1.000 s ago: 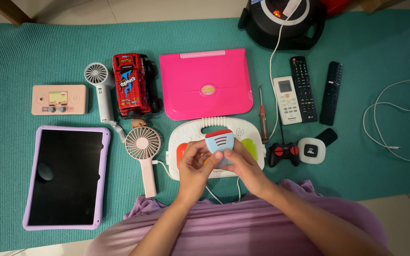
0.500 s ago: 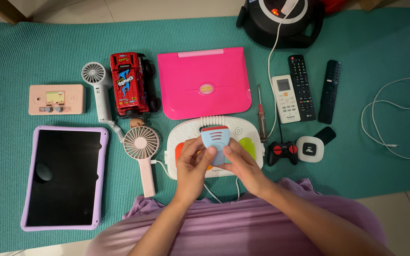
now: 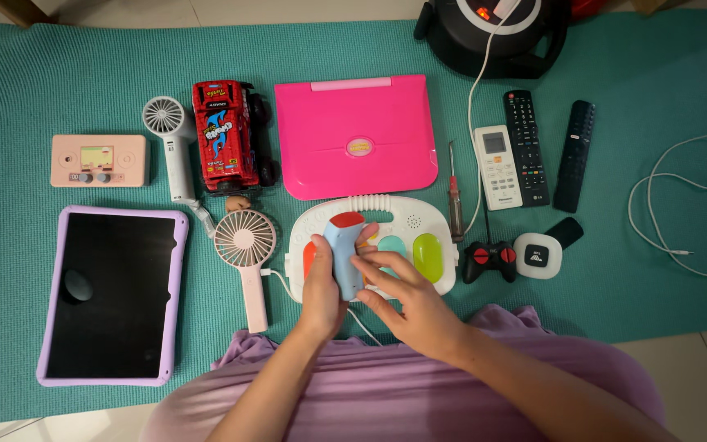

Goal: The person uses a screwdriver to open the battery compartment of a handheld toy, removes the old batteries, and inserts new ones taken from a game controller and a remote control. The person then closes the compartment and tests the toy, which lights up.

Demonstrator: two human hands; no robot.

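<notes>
Left hand [image 3: 321,282] has its grip clamped on a smooth, rounded blue plastic handset [image 3: 344,252] with a red tip, above a white toy keyboard [image 3: 370,250]; right hand [image 3: 407,299] fingertips touch it, on a ribbed teal mat [image 3: 42,82].

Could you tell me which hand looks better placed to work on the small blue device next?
Right, probably. The left hand is wrapped around the blue device, holding it, while the right hand only touches its side with its fingertips.

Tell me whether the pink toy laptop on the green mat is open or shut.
Shut. The pink toy laptop lies flat on the green mat, lid down; only its plain top shows, no screen or keys.
</notes>
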